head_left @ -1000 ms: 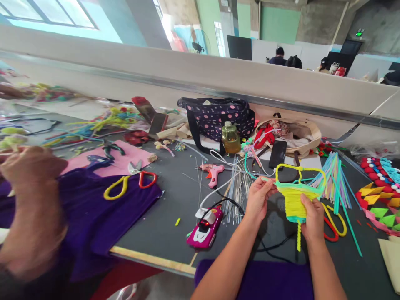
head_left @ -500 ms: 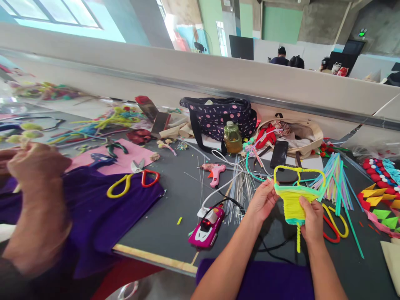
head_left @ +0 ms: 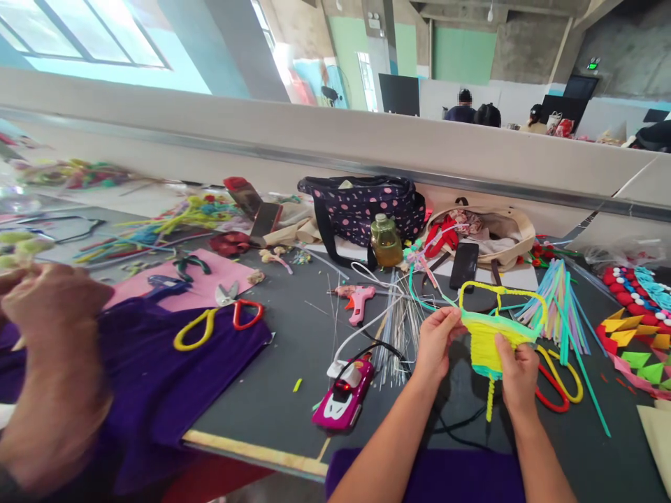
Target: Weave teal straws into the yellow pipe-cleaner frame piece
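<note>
Between my two hands, above the table, is a yellow pipe-cleaner piece (head_left: 482, 346). It has a wrapped body with teal edges, a yellow loop frame on top and a short stalk pointing down. My left hand (head_left: 436, 342) pinches its upper left corner with thumb and fingertips. My right hand (head_left: 521, 374) grips the right side, thumb laid across the front and the other fingers partly hidden behind. Just right of that hand lie scissors with red and yellow handles (head_left: 563, 377). A bundle of pastel pipe cleaners (head_left: 563, 304) rests beyond them.
Left of my arms are a pink glue gun (head_left: 359, 300), thin wires (head_left: 401, 342) and a magenta car-shaped power socket (head_left: 343, 402) with cables. A bottle (head_left: 386, 241), phone (head_left: 464, 265) and dark bag (head_left: 367, 202) stand behind. At far left, a co-worker's hand (head_left: 57, 307) is above purple cloth (head_left: 210, 370).
My view has tilted up slightly, so the scene sits a little lower. Both hands keep hold of the pipe-cleaner piece, which has turned slightly. The co-worker's hand has shifted left.
</note>
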`<move>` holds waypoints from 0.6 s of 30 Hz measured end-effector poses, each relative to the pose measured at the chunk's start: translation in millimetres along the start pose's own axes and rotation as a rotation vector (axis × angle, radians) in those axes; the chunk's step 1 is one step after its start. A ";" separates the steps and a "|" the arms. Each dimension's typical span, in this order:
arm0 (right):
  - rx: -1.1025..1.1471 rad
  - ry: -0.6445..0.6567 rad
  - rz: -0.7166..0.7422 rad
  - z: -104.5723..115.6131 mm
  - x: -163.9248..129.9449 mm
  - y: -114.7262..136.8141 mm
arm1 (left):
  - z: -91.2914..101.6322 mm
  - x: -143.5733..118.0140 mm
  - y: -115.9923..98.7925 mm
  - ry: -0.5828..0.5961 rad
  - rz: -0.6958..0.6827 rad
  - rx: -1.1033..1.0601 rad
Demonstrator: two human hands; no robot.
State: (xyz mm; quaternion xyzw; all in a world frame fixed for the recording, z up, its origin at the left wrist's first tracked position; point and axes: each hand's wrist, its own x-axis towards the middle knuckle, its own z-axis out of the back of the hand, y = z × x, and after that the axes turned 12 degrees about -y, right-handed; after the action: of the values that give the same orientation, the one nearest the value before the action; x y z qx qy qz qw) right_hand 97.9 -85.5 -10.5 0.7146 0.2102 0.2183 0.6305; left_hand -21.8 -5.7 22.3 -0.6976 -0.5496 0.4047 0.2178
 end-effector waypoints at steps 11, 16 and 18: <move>0.202 -0.168 -0.099 0.0 15.5 16.5 | 2.0 2.8 -0.5 -0.023 0.107 -0.046; 0.170 -0.208 -0.119 2.9 20.1 16.6 | 1.3 2.1 0.9 -0.029 0.103 -0.035; 0.185 -0.143 -0.147 2.6 20.7 16.7 | 1.6 2.9 1.4 -0.044 0.092 -0.050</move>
State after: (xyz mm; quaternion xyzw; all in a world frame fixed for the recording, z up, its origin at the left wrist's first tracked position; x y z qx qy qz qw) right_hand 116.8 -77.6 6.8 0.7660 0.2358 0.0995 0.5897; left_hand -22.0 -3.6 19.4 -0.7183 -0.5314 0.4158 0.1694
